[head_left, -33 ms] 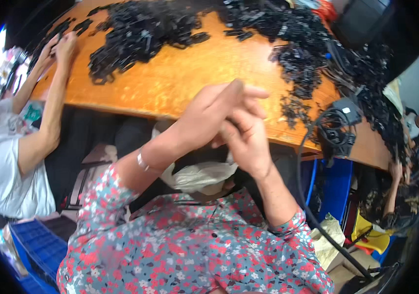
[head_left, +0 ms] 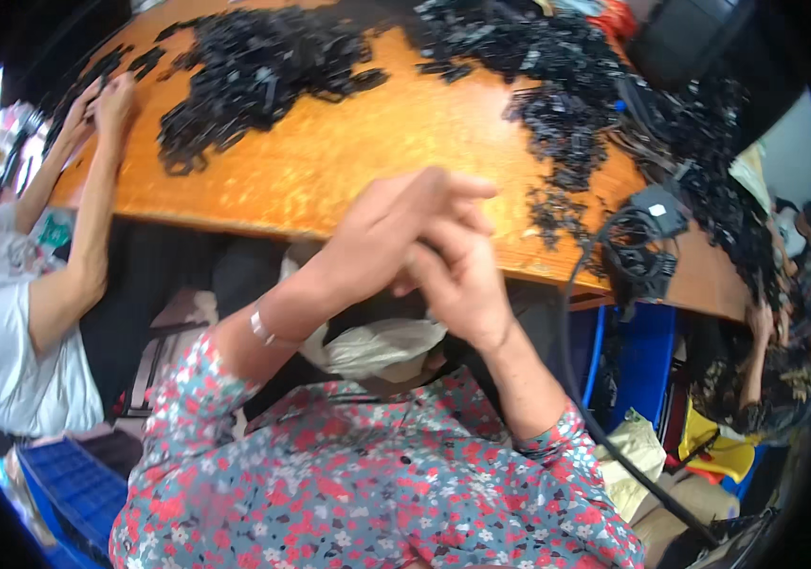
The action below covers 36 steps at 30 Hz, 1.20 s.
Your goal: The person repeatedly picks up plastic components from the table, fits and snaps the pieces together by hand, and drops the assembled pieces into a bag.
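Two hands meet, left hand (head_left: 372,228) against right hand (head_left: 467,284), fingers overlapping; whether either pinches anything, I cannot tell. Black pieces (head_left: 258,71) lie heaped on the table (head_left: 358,142), well apart, between ten and eleven o'clock; they look light, stiff, perhaps slick, best taken by an edge.

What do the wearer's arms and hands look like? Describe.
The floral sleeves, grey-blue with red and white, end short of the wrists. The left hand has a silvery bracelet at its wrist; neither it nor the right hand shows a glove.
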Motion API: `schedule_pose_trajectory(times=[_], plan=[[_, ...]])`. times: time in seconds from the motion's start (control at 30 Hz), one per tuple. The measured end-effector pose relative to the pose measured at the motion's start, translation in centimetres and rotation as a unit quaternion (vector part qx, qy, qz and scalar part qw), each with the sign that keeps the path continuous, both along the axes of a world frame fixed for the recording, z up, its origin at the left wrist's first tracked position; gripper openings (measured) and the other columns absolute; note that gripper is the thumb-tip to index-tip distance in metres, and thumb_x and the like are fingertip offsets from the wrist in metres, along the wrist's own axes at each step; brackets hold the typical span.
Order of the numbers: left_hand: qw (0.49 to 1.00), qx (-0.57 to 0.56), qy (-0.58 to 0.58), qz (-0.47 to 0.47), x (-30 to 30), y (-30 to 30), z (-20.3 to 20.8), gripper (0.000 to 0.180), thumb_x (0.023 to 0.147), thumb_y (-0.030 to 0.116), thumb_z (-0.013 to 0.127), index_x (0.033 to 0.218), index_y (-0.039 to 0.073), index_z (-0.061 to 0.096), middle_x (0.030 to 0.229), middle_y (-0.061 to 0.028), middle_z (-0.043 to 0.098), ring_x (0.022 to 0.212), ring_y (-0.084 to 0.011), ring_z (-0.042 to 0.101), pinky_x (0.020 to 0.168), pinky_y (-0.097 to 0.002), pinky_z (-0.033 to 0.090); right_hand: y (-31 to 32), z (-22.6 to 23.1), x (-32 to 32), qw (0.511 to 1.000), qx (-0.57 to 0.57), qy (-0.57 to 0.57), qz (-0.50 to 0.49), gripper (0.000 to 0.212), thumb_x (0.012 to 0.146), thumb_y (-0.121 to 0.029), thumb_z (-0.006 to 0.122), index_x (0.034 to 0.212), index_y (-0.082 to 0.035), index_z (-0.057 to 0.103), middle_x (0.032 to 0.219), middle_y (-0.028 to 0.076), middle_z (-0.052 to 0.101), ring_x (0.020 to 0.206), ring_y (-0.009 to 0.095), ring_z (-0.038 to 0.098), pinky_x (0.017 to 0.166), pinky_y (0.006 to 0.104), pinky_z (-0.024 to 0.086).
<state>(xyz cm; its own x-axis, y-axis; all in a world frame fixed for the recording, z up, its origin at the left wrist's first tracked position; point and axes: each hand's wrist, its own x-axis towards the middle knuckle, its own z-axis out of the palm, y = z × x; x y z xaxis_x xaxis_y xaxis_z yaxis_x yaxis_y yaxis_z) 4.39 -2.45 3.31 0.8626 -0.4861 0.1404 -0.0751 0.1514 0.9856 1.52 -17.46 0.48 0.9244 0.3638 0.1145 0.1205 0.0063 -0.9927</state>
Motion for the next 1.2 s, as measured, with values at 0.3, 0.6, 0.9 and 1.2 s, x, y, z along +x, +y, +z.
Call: schedule_pose_trajectory(times=[0.3, 0.6, 0.9, 1.2], plan=[[0.968, -0.125, 0.047, 0.212, 1.5, 2.4, -2.8, 0.038, 0.111, 0.034, 0.052, 0.111, 0.000, 0.069, 0.076, 0.0012, 0.059, 0.067, -0.0051, 0.050, 0.062, -0.0226, 0.042, 2.1, 1.4, 0.1, 0.998, -0.013, 0.010, 0.068, 0.030, 0.100, -0.019, 0.067, 0.114, 0.007, 0.064, 0.076, 0.009, 0.068, 0.061, 0.014, 0.066, 0.057, 0.0319, 0.053], [0.966, -0.082, 0.094, 0.228, -1.3, 2.3, -2.9, 0.036, 0.112, 0.033, 0.051, 0.107, 0.002, 0.067, 0.068, 0.0011, 0.053, 0.056, -0.0050, 0.043, 0.052, -0.0212, 0.033, 1.7, -1.5, -2.3, 0.998, -0.016, 0.039, 0.053, 0.015, 0.101, -0.013, 0.066, 0.101, 0.002, 0.061, 0.071, 0.006, 0.063, 0.060, 0.013, 0.064, 0.058, 0.0308, 0.051], [0.964, 0.118, -0.059, 0.229, -2.6, 5.5, -4.2, 0.016, 0.106, 0.011, 0.060, 0.105, -0.001, 0.070, 0.074, -0.0031, 0.063, 0.064, -0.0080, 0.055, 0.059, -0.0226, 0.041, 0.4, -0.7, -1.3, 0.946, -0.273, -0.170, 0.039, 0.029, 0.092, -0.022, 0.076, 0.111, -0.001, 0.067, 0.082, 0.015, 0.072, 0.076, 0.033, 0.073, 0.069, 0.0428, 0.056], [0.690, 0.425, -0.480, 0.336, 11.5, 7.4, -2.9, 0.033, 0.093, 0.010, 0.067, 0.126, 0.008, 0.065, 0.121, -0.0126, 0.065, 0.116, -0.0322, 0.059, 0.093, -0.0426, 0.052, -9.7, 2.8, 10.1, 0.730, -0.521, -0.322, -0.303, 0.025, 0.093, -0.016, 0.067, 0.116, -0.006, 0.070, 0.105, 0.020, 0.068, 0.090, 0.043, 0.071, 0.079, 0.0479, 0.058]])
